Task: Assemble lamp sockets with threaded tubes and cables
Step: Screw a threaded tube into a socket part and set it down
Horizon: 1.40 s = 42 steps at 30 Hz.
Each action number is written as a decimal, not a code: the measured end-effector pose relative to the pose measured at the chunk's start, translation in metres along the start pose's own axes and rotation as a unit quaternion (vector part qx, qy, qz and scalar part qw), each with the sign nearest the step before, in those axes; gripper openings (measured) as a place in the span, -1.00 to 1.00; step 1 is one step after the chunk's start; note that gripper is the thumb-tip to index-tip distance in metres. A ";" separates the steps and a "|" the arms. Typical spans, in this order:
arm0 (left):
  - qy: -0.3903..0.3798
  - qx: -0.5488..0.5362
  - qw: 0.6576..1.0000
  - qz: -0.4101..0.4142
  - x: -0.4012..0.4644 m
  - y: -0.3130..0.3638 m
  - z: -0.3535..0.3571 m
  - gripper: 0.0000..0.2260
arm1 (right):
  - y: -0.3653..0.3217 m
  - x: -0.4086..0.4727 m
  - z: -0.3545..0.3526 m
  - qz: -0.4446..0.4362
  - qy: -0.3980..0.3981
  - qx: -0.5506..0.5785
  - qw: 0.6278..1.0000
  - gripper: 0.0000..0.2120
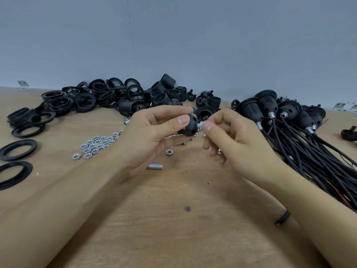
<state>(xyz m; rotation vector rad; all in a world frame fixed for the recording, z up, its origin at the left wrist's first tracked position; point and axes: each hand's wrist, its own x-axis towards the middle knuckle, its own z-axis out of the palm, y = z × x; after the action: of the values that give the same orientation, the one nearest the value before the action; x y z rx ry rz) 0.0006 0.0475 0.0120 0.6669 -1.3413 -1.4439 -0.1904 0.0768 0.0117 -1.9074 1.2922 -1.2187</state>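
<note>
While the bench is carrying ring, socket and cable heaps, we are holding one black cap above it, left hand clamped round it. Right hand is pinching the nut on the tube stub; we are keeping it square, turning lightly to avoid cross-threading.

Right fingertips hide most of threaded tube

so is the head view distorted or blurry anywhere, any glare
Head view: wide-angle bending curves the table edge and stretches the forearms; light is soft and even, no harsh glare; nuts show mild shine; the left hand and right hand look sharp.
</note>
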 end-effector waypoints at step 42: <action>-0.012 0.000 1.000 -0.006 -0.001 0.002 0.002 -0.73 | -0.003 -0.001 0.001 0.036 0.003 0.051 0.998 -0.52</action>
<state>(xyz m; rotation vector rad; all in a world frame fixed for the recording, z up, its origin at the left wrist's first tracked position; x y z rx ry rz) 0.0000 0.0491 0.0138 0.6600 -1.3584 -1.4648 -0.1881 0.0788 0.0132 -1.7719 1.2666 -1.2292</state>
